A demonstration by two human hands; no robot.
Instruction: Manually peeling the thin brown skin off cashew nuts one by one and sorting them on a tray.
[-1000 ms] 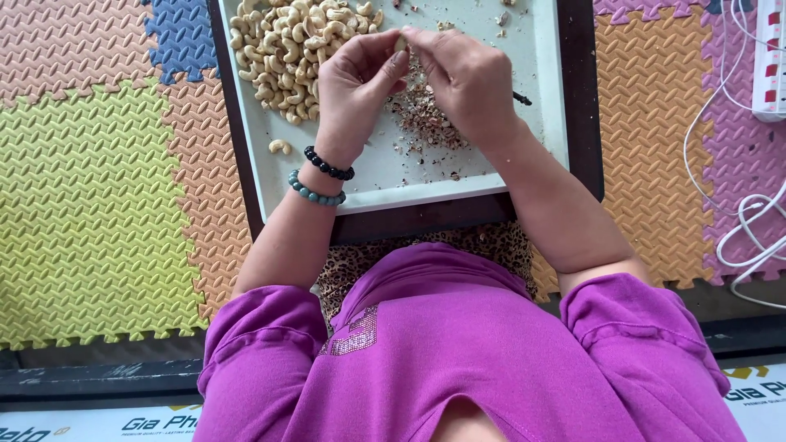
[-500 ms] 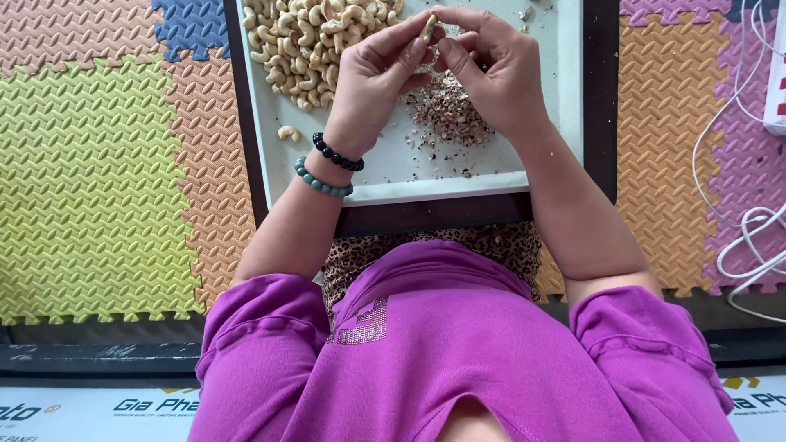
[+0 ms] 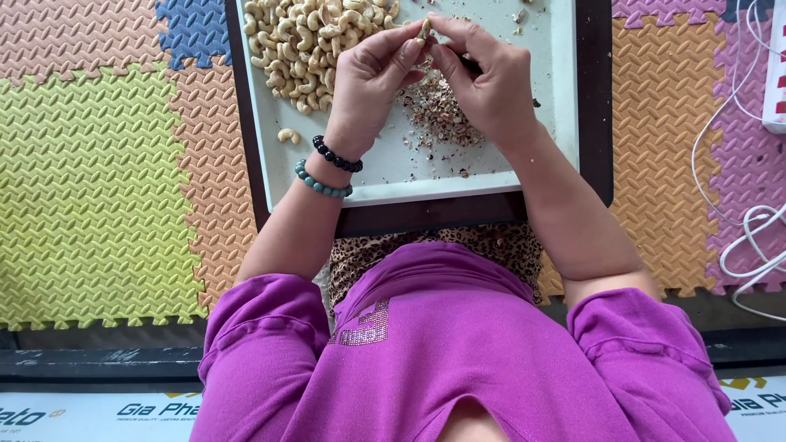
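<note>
My left hand and my right hand meet above a pale tray, fingertips pinching one cashew nut between them. A dark slim tool pokes out under my right hand, mostly hidden. Under the hands lies a heap of brown skin scraps. A pile of peeled cashews fills the tray's far left part. One single cashew lies apart near the tray's left rim. Two bead bracelets, one black and one teal, circle my left wrist.
The tray rests on a dark board over my lap. Coloured foam puzzle mats cover the floor on both sides. White cables and a white power strip lie at the right edge.
Both hands stayed together on the cashew, working it between the fingertips. The view shifted slightly, so the tray sits a bit further right in frame than a second ago.
</note>
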